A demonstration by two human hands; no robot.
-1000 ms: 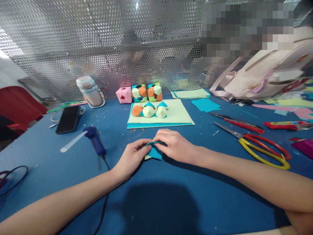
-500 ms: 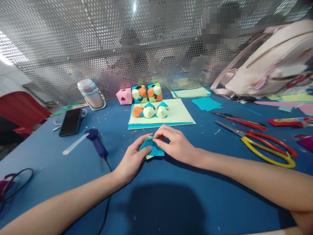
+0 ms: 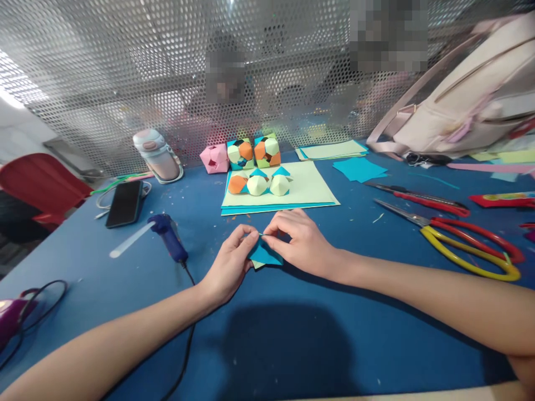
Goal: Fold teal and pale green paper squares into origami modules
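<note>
Left hand (image 3: pixel 229 262): thumb and fingers closed on blue paper piece (image 3: pixel 268 255). Right hand (image 3: pixel 303 245): thumb and forefinger pinched at its far edge. Piece held over middle of bench (image 3: pixel 397 356), on near side of sheet stack (image 3: pixel 311 186). Step in hand, as judged: lining up or creasing edge; next move calls for steady left grip, firm right pinch. Containers: bottle (image 3: pixel 157 159), far left, lid on, contents not visible; backpack (image 3: pixel 468 106), far right, contents hidden.

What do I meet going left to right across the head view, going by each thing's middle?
Red chair, black phone, bottle, left hand, blue paper piece, right hand, loose blue sheets, scissors.
</note>
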